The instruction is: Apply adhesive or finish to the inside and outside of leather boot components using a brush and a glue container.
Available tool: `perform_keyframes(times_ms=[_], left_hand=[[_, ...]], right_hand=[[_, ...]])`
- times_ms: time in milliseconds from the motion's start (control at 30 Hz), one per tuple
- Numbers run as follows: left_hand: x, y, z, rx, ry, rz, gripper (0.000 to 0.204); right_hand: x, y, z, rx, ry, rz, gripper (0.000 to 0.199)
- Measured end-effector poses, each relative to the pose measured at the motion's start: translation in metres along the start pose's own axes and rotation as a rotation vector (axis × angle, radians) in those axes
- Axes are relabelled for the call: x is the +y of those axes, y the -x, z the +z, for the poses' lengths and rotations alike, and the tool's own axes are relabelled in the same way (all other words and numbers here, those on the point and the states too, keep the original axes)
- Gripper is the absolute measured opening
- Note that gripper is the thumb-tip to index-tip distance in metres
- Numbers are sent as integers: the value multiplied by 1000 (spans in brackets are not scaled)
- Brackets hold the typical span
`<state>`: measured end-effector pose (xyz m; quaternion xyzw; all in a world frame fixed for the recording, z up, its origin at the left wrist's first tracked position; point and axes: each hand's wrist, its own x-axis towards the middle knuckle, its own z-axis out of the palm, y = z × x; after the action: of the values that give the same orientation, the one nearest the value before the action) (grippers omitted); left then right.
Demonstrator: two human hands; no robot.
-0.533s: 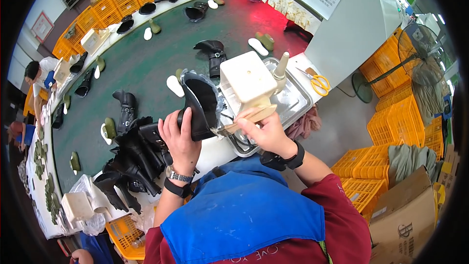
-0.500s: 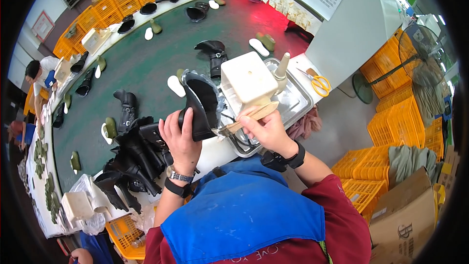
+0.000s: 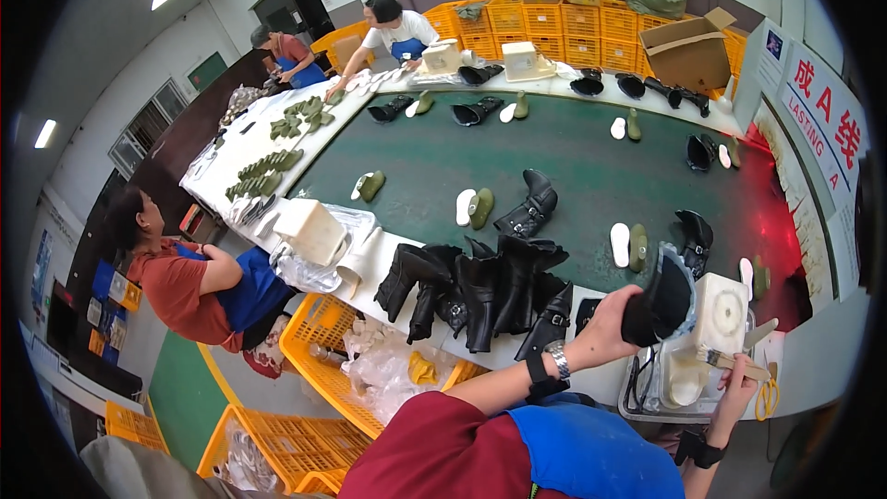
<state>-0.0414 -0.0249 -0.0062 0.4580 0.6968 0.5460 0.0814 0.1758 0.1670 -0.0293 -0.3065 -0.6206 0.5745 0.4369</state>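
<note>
My left hand (image 3: 605,325) is wrapped round a black boot (image 3: 647,314) and holds it up, its pale-edged opening facing right. In my right hand (image 3: 735,386) is a flat paintbrush with a wooden handle (image 3: 756,371). Its bristles are beside the lower edge of a white plastic container (image 3: 722,307), and I cannot tell whether they touch it. Under the container lies a metal tray (image 3: 637,397). A pale nozzle (image 3: 763,329) and yellow-handled scissors (image 3: 768,397) are just beyond my right hand. Several black boots (image 3: 480,291) are bunched on the white table edge left of my left hand.
Across the green surface (image 3: 416,157) are spread black boots, white insoles (image 3: 620,245) and green shoe lasts (image 3: 637,248). One person (image 3: 189,268) stands at left with folded arms; two others work at the far side. Yellow crates (image 3: 323,351) stand below the table edge.
The view has swung left, bringing in more of the room and the people. The paintbrush has moved from the boot's opening to beside the white container. The boot stays in my left hand.
</note>
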Motion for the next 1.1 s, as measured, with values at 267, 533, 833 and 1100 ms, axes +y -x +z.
perform_keyframes(times_ms=[267, 533, 833, 1100], left_hand=[[-26, -10, -24, -199, 1203, -473, 68], [-23, -10, -12, -45, 1243, -463, 63], [-23, -25, -25, -166, 1735, -477, 54], [-43, -24, -17, -240, 1690, -621, 52]], right_hand=[[60, 5, -37, -159, 438, 174, 20], [65, 20, -17, -376, 798, -137, 14], [78, 13, -53, -259, 675, -54, 16], [77, 16, -43, -255, 726, -81, 15]])
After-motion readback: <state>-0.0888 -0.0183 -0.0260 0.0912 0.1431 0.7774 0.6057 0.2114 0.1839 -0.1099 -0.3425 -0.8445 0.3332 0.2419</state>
